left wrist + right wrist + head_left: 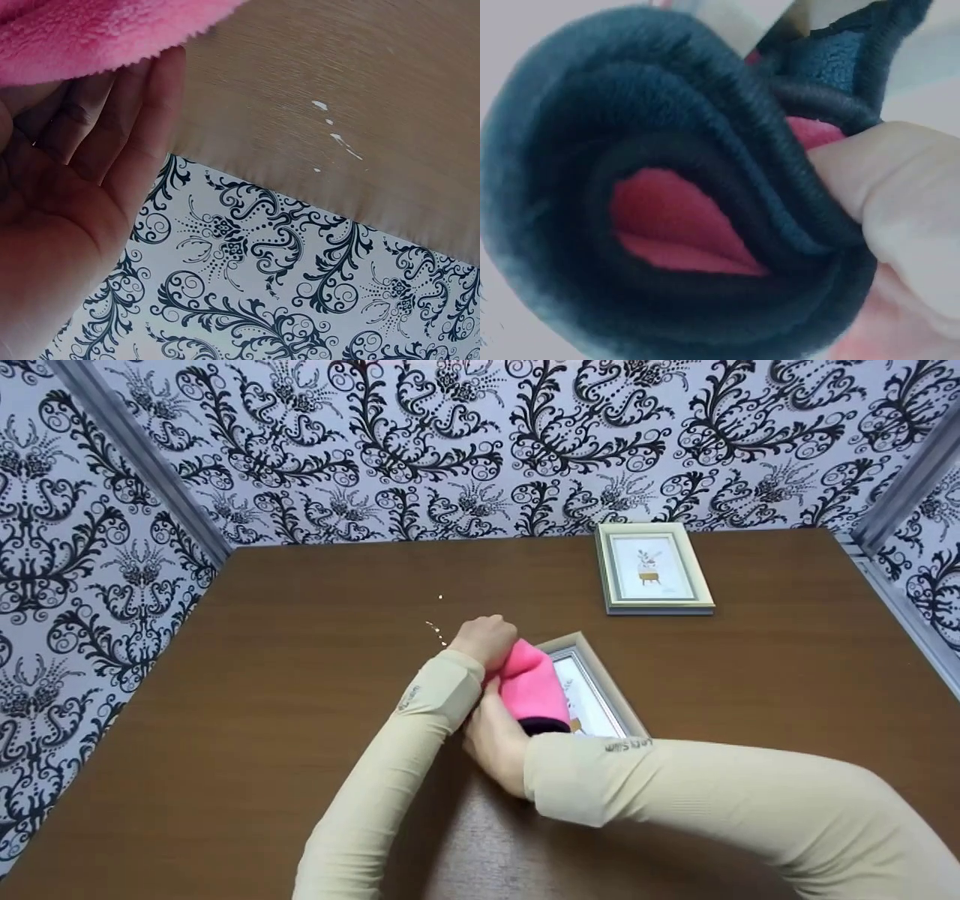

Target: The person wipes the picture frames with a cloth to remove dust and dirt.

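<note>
A fuzzy pink cloth (536, 686) with a dark edge is bunched up between both hands, over the left part of a picture frame (616, 695) lying on the table. My left hand (486, 639) grips the far end of the cloth; in the left wrist view its fingers (154, 112) bend up under the pink pile. Nearer to me, my right hand (499, 742) holds the cloth's other end. The right wrist view has the thumb (907, 202) pressed on the cloth's dark border (555, 247), which is folded into loops. The frame's left side is hidden.
Another picture frame (697, 570), with a pale gold border, lies at the back right of the brown table (300, 675). Small white marks (436, 630) show on the tabletop beyond the left hand. Patterned walls (450, 450) stand behind and at both sides.
</note>
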`<state>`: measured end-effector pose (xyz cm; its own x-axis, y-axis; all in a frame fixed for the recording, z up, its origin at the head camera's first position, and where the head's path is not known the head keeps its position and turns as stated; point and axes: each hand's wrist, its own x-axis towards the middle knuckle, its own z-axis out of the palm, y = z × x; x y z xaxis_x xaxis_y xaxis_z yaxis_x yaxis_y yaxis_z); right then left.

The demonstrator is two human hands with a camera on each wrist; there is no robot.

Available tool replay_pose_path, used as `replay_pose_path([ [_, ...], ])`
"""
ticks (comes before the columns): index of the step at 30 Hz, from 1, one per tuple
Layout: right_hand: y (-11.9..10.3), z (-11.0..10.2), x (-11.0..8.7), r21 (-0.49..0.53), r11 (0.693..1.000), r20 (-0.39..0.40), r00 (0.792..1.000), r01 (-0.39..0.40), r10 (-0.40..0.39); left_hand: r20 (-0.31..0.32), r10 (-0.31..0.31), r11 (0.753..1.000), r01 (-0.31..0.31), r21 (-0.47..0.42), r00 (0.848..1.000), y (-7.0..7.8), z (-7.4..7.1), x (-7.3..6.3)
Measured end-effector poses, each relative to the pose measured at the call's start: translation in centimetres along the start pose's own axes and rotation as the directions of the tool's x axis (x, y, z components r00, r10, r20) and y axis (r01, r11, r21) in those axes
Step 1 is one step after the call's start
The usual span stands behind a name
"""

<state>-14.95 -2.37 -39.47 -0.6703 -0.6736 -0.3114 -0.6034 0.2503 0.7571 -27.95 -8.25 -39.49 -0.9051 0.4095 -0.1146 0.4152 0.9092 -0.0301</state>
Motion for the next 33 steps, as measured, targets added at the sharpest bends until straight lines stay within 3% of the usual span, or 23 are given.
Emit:
replay_pose_path([
  [5, -0.5, 0.4, -1.7, 0.02, 0.999, -0.026, 0.999, 0.041, -0.041, 0.008, -0.008, 1.0, 0.008, 0.003, 1.0, 0.0, 0.1, 0.0],
  [12, -2.2, 0.7, -6.7, 0.043, 0.995, -0.133, 0.987, 0.095, -0.088, 0.007, 0.002, 0.998, -0.003, 0.058, 1.0, 0.4, 0.1, -0.2],
  [16, -3.0, 1.5, -9.2, 0.06, 0.985, -0.237, 0.961, 0.161, -0.143, 0.0, 0.005, 0.995, -0.005, 0.1, 1.0, 0.7, 0.0, -0.2],
  [20, -2.8, 2.6, -10.4, 0.109, 0.97, -0.348, 0.923, 0.215, -0.165, -0.01, 0.005, 0.992, -0.004, 0.129, 1.0, 0.8, 0.1, -0.2],
  [25, -1.6, 4.3, -10.6, 0.213, 0.951, -0.508, 0.857, 0.224, -0.089, -0.002, -0.017, 0.989, 0.017, 0.145, 1.0, 0.8, 0.1, -0.3],
  [27, -1.1, 5.0, -10.8, 0.254, 0.942, -0.54, 0.84, 0.22, -0.05, 0.0, -0.019, 0.989, 0.019, 0.149, 1.0, 0.9, 0.1, -0.3],
  [29, -0.6, 5.8, -11.0, 0.304, 0.926, -0.552, 0.834, 0.222, -0.019, 0.005, -0.015, 0.989, 0.014, 0.148, 1.0, 1.0, 0.1, -0.1],
  [33, 0.7, 7.6, -11.9, 0.424, 0.866, -0.54, 0.842, 0.266, 0.006, 0.013, -0.015, 0.99, 0.013, 0.139, 1.0, 1.1, 0.1, 0.1],
])
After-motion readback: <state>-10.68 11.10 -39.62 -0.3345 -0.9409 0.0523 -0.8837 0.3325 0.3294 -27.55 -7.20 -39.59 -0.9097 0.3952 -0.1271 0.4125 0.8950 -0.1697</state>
